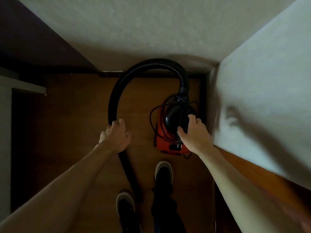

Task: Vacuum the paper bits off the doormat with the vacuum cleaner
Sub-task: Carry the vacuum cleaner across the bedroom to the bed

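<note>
A small red vacuum cleaner (165, 140) with a black top handle stands on the wooden floor in a dim corner. Its black ribbed hose (151, 64) arches from the front of the body over to the left. My left hand (116, 136) is closed around the hose where it meets the rigid black tube (130, 175), which runs down toward my feet. My right hand (193, 133) grips the black handle on top of the vacuum body. A thin black power cord (152, 118) is looped loosely over the body, its plug lying near my right thumb. No doormat or paper bits are in view.
White walls close the corner ahead (134, 31) and on the right (260, 98), with dark skirting at the floor. A pale shelf edge (23, 86) juts in at the left. My two dark shoes (164, 172) stand on the floor (75, 115) just behind the vacuum.
</note>
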